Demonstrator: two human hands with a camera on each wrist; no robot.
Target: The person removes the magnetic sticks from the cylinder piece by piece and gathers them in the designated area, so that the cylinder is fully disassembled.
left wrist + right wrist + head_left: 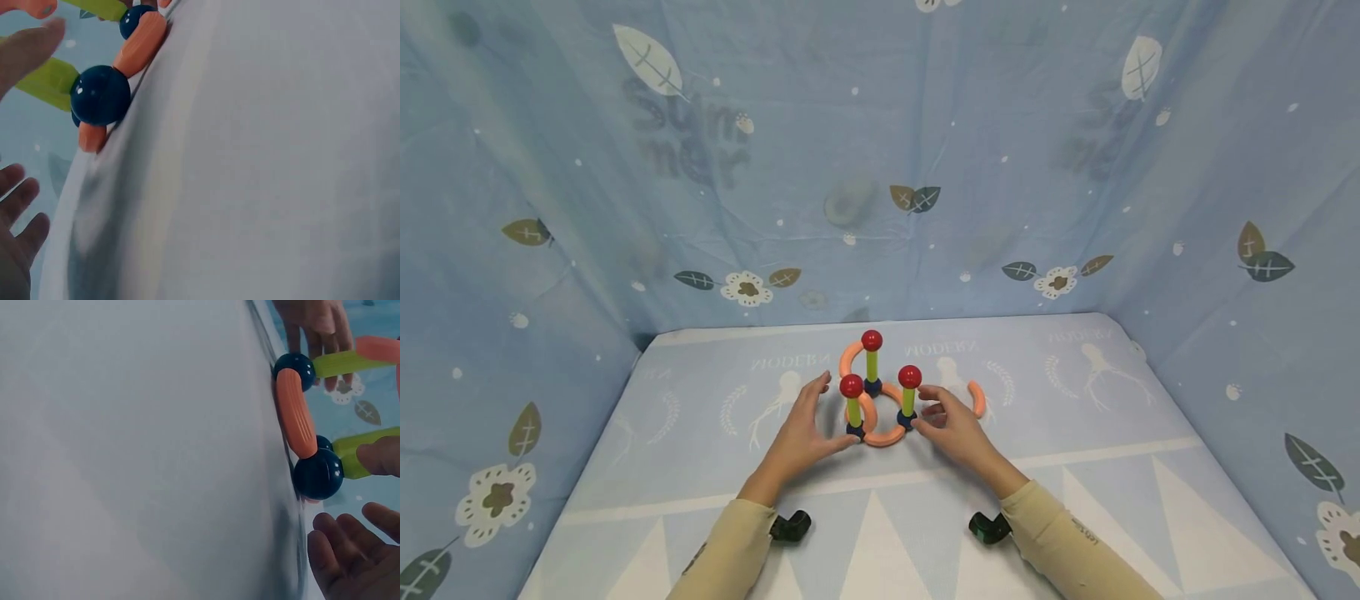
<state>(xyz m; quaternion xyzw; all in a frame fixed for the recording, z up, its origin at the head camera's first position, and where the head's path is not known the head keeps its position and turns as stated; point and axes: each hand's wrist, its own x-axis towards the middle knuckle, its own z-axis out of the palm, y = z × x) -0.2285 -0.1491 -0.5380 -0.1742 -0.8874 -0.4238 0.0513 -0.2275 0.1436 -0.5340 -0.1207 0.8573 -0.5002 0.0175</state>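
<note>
Toy frame [886,437]: on the bench [1075,492], between the two hands; three upright lime rods [909,403], each with a red ball [910,377] on top and a dark-blue ball [907,420] below, orange curved bars at the base.
Left grip [801,435]: fingers spread, closed on nothing; thumb beside the near-left post's foot, contact uncertain.
Right grip [955,427]: loosely bent fingers, not clasped; thumb by the right post's foot, contact likewise unclear.
Steadying the frame: best done low, it seems, with light, equal pressure at the blue balls; squeezing higher could tilt the rods or part the joints.
Orange arcs: one [848,357] curves beside the rear post, another [870,412] beside the near-left post; fingers would do well to avoid both.
Loose orange bar [977,400]: apart from the frame, beyond the right hand, which should swing wide of it.
Backdrop: patterned blue cloth [970,108] behind, well clear.
</note>
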